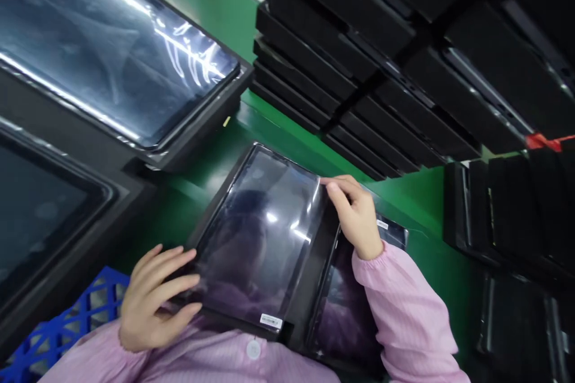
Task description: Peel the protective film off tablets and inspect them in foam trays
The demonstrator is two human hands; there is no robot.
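A black framed screen panel (258, 239) with a glossy protective film lies tilted in front of me over a green surface. My left hand (150, 296) grips its near left corner, fingers curled over the edge. At the panel's far right corner my right hand (354, 215) pinches the edge of the clear film. A small white barcode label (271, 321) sits at the panel's near edge. Under it to the right lies a second dark panel (345, 311), partly covered by my pink sleeve.
Two large glossy panels in black trays (112, 54) stand at the left. A tall stack of black trays (381, 60) fills the top right, with more black trays (507, 209) at the right edge. A blue plastic crate (76, 323) shows at the lower left.
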